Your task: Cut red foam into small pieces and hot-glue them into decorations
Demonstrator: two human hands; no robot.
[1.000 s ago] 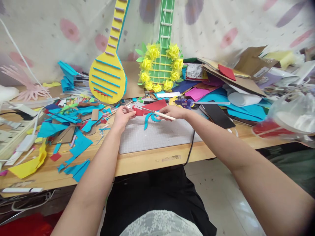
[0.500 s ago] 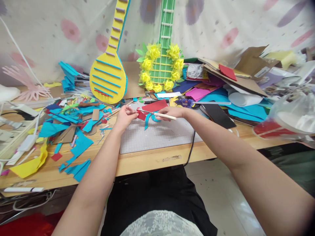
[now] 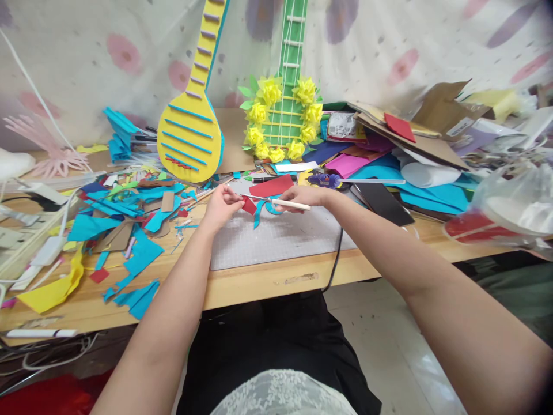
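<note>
Matt red piece [image 3: 249, 206], probably paper

Front of cutting mat [image 3: 276, 248]: lying open, giving my hands passage toward table [image 3: 254, 288] edge. Gap between my left hand [image 3: 222, 206] and right hand [image 3: 306, 197]: white-handled tool [image 3: 294, 204] crossing, red piece [image 3: 249, 206] and blue strip [image 3: 258, 214] crowding. Left: blue scraps [image 3: 143, 253] blocking. Beyond: yellow instrument [image 3: 185, 134], green instrument [image 3: 290, 75] standing as barriers. Right: black cable [image 3: 336, 259] hanging over edge.

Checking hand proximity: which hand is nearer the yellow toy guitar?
Left. The left hand is in front of the yellow toy guitar, toward its right side; the right hand is farther off to the right.
</note>
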